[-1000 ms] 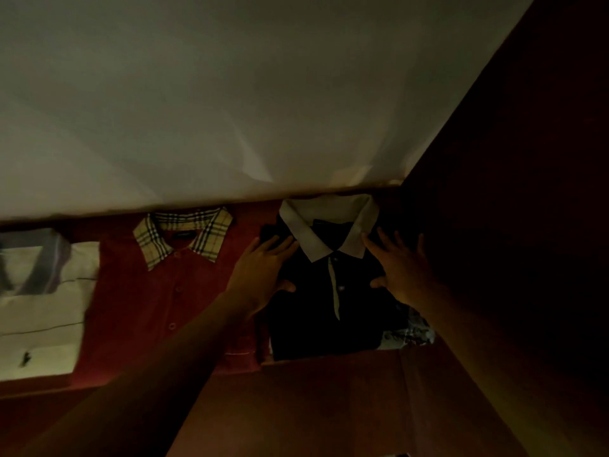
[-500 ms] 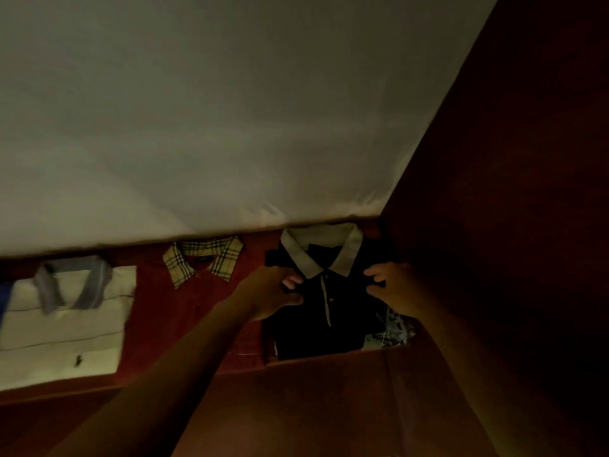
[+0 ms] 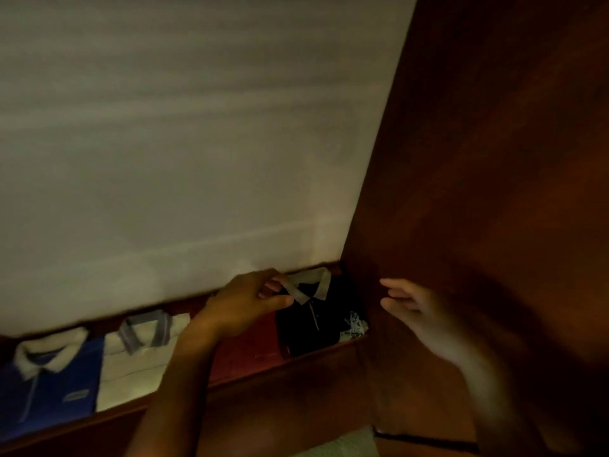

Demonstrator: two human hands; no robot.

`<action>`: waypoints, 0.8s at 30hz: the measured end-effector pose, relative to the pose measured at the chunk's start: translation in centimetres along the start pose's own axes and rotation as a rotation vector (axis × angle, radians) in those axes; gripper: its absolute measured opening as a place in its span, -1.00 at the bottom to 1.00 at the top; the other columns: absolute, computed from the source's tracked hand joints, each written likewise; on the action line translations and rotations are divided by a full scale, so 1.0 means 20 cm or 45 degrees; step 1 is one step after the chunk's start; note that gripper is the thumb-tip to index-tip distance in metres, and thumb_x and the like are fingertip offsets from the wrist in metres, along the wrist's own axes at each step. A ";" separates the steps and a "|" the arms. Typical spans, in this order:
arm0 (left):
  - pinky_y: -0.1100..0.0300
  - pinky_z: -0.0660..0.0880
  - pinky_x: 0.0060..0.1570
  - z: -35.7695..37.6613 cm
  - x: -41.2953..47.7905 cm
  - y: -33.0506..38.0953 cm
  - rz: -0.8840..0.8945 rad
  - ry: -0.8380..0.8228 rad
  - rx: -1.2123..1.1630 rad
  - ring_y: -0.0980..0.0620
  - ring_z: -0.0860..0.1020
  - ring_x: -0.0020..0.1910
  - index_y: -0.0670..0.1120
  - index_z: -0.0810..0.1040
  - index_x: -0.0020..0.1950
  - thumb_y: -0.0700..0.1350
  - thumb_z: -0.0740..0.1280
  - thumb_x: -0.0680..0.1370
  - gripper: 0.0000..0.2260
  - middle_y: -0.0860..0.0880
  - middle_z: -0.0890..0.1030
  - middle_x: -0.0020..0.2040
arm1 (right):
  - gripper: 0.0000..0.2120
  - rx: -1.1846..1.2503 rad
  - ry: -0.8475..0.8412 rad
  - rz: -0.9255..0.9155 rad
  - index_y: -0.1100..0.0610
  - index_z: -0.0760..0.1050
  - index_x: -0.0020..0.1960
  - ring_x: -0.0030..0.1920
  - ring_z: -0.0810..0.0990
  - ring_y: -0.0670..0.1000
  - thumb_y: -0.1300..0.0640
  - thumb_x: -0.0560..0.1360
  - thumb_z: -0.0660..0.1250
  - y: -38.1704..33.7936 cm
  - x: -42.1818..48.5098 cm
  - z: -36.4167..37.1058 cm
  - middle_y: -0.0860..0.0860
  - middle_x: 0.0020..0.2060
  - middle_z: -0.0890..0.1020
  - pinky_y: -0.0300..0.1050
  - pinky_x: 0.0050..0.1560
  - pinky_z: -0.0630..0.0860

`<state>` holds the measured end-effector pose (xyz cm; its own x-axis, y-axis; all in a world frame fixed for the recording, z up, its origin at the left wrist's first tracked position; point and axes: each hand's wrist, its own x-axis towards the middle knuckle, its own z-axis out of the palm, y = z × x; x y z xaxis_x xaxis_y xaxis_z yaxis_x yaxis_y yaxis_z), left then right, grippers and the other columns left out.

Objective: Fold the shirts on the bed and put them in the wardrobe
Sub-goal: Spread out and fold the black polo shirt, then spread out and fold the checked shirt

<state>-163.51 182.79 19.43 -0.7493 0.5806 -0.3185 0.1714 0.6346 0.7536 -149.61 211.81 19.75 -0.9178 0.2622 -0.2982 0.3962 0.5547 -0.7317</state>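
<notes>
Wooden wardrobe shelf (image 3: 296, 366) carries four folded shirts in a row: blue polo shirt (image 3: 49, 390), cream shirt with grey collar (image 3: 131, 367), red shirt (image 3: 247, 347), and black polo shirt with pale collar (image 3: 316, 328) at the right end. Left hand (image 3: 245, 303) pinches that collar. Right hand (image 3: 408, 303) hangs clear, fingers loosely spread. Judged: stowing nearly done; bed not in view.

Dim, warm-toned view, badly smeared by motion.
The pale back panel (image 3: 181, 143) caught most of the weak light, the dark reddish-brown wooden side wall (image 3: 494, 159) sank into shadow, and the right hand (image 3: 416, 308) and its forearm were streaked and out of focus.
</notes>
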 end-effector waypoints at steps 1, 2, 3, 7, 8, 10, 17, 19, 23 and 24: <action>0.09 0.56 0.17 -0.01 -0.06 0.04 0.031 -0.025 0.006 0.13 0.60 0.08 0.08 0.55 0.29 0.14 0.44 0.52 -0.62 0.14 0.60 0.13 | -0.58 -0.004 0.022 0.037 -0.13 0.39 0.42 0.19 0.52 -0.08 -0.11 0.57 0.25 -0.04 -0.12 -0.02 -0.13 0.23 0.48 -0.20 0.08 0.47; 0.04 0.56 0.19 -0.01 -0.12 0.08 0.059 -0.071 0.030 0.13 0.59 0.09 0.07 0.55 0.30 0.12 0.45 0.52 -0.62 0.15 0.60 0.12 | -0.56 -0.020 0.064 0.062 -0.13 0.40 0.41 0.19 0.53 -0.08 -0.16 0.55 0.24 -0.07 -0.24 -0.02 -0.14 0.22 0.49 -0.22 0.05 0.46; 0.02 0.55 0.20 -0.01 -0.18 0.11 0.090 -0.130 0.070 0.11 0.60 0.09 0.07 0.55 0.31 0.10 0.44 0.54 -0.64 0.15 0.60 0.13 | -0.55 -0.029 0.117 0.097 -0.13 0.41 0.40 0.21 0.54 -0.06 -0.17 0.53 0.25 -0.09 -0.36 -0.01 -0.13 0.20 0.50 -0.20 0.06 0.47; 0.11 0.50 0.24 0.04 -0.43 0.25 0.260 -0.364 0.205 0.08 0.55 0.16 0.10 0.50 0.36 0.11 0.41 0.56 -0.62 0.08 0.56 0.24 | -0.61 0.077 0.255 0.221 -0.11 0.41 0.40 0.23 0.49 -0.10 -0.02 0.58 0.32 -0.16 -0.91 0.10 -0.13 0.22 0.49 -0.29 0.12 0.44; 0.12 0.50 0.23 0.07 -0.50 0.29 0.312 -0.417 0.248 0.09 0.55 0.15 0.12 0.50 0.36 0.12 0.41 0.55 -0.61 0.08 0.56 0.23 | -0.63 0.078 0.317 0.248 -0.11 0.44 0.37 0.17 0.53 -0.13 -0.01 0.57 0.35 -0.17 -1.05 0.14 -0.12 0.19 0.54 -0.36 0.04 0.44; 0.17 0.49 0.18 0.14 -0.64 0.35 0.422 -0.508 0.384 0.11 0.54 0.13 0.11 0.50 0.36 0.12 0.41 0.55 -0.61 0.08 0.56 0.21 | -0.66 0.130 0.402 0.339 -0.15 0.49 0.31 0.10 0.58 -0.13 -0.04 0.54 0.38 -0.17 -1.34 0.23 -0.11 0.16 0.60 -0.31 0.03 0.46; 0.21 0.51 0.16 0.67 -1.16 0.71 0.921 -0.949 0.673 0.10 0.58 0.08 0.08 0.53 0.33 0.09 0.45 0.54 -0.62 0.06 0.60 0.17 | -0.55 0.195 0.872 0.703 -0.41 0.40 0.13 0.17 0.59 -0.13 -0.50 0.30 0.31 -0.11 -2.56 0.51 -0.17 0.12 0.61 -0.27 0.16 0.46; 0.38 0.45 0.04 0.91 -1.41 0.85 1.118 -1.117 0.737 0.12 0.57 0.07 0.04 0.52 0.35 0.08 0.44 0.55 -0.61 0.02 0.59 0.20 | -0.50 0.244 1.069 0.841 -0.36 0.41 0.19 0.17 0.59 -0.14 -0.49 0.31 0.31 -0.11 -2.98 0.66 -0.13 0.17 0.62 -0.24 0.18 0.46; 0.31 0.42 0.06 1.38 -2.14 1.05 1.462 -1.436 0.818 0.11 0.55 0.12 0.09 0.49 0.37 0.10 0.41 0.56 -0.60 0.06 0.56 0.21 | -0.35 0.286 1.454 1.184 -0.12 0.49 0.33 0.16 0.56 -0.15 -0.48 0.39 0.23 -0.26 -3.86 1.15 -0.14 0.17 0.61 -0.25 0.13 0.40; 0.26 0.44 0.09 1.49 -2.36 1.07 1.537 -1.525 0.825 0.10 0.54 0.14 0.11 0.48 0.37 0.12 0.40 0.56 -0.61 0.08 0.55 0.22 | -0.29 0.303 1.549 1.289 -0.10 0.51 0.31 0.14 0.57 -0.12 -0.52 0.35 0.20 -0.32 -4.06 1.31 -0.14 0.14 0.61 -0.21 0.13 0.42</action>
<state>-105.43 184.18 33.48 0.7230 0.6465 -0.2435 0.6233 -0.4584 0.6336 -78.27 166.31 32.64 0.3206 0.9369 -0.1393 0.6805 -0.3301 -0.6542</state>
